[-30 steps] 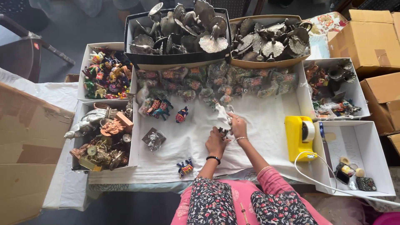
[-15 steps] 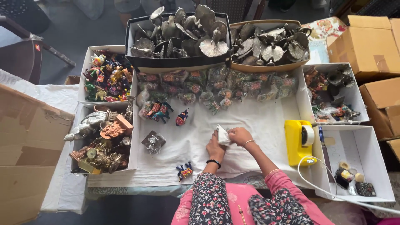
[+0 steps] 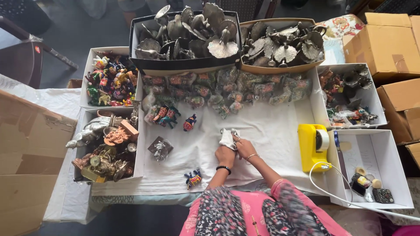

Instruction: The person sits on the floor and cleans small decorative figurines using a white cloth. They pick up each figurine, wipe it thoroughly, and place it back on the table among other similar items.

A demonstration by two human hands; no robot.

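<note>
In the head view, both hands meet in the middle of the worktop (image 3: 271, 131), which is covered with a white cloth. The left hand (image 3: 225, 154), with a black band on its wrist, and the right hand (image 3: 246, 148), with a thin bangle, are closed around a small white wrapped bundle (image 3: 227, 137). The fingers curl tight on it, so what is inside cannot be seen.

A second ago the hands were reaching up toward the row of little figures in clear bags (image 3: 227, 89), with something pale between the fingers. Now they have come back closer to the person's body, and the bundle looks folded up and snug. It seems the wrapping of this piece is nearly finished.

Near the hands lie a small colourful painted figure (image 3: 190, 123), another bright toy figure (image 3: 193, 178) at the front edge, and a silver piece in a clear bag (image 3: 159, 148). A yellow tape holder (image 3: 313, 146) sits to the right, well apart from the hands.

At the top are a dark box full of grey metal fan-shaped pieces (image 3: 188, 32) and a tan box with more of them (image 3: 282, 41). White boxes on the left hold bright painted toys (image 3: 109, 81) and brass and silver figures (image 3: 105, 146).
</note>
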